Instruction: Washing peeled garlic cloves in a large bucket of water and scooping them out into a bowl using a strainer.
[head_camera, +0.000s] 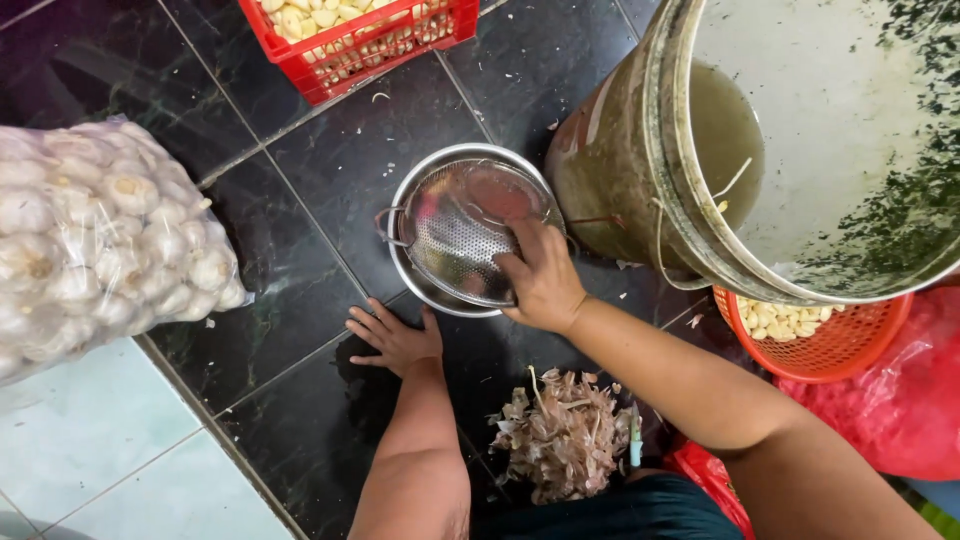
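A steel colander (455, 235) sits tilted inside a steel bowl (405, 275) on the dark tiled floor. My right hand (542, 275) grips the colander's near right rim. My left hand (395, 338) rests flat on the floor just below the bowl, fingers spread, holding nothing. A large dirty bucket (620, 150) with murky water stands tipped to the right of the bowl, its rim close to my right hand.
A clear bag of garlic bulbs (100, 240) lies at the left. A red crate (350, 40) of peeled cloves stands at the top. An orange basket (830, 335) of cloves sits under the bucket. A heap of garlic skins (565, 440) lies near my knees. Red plastic bag (910, 400) at right.
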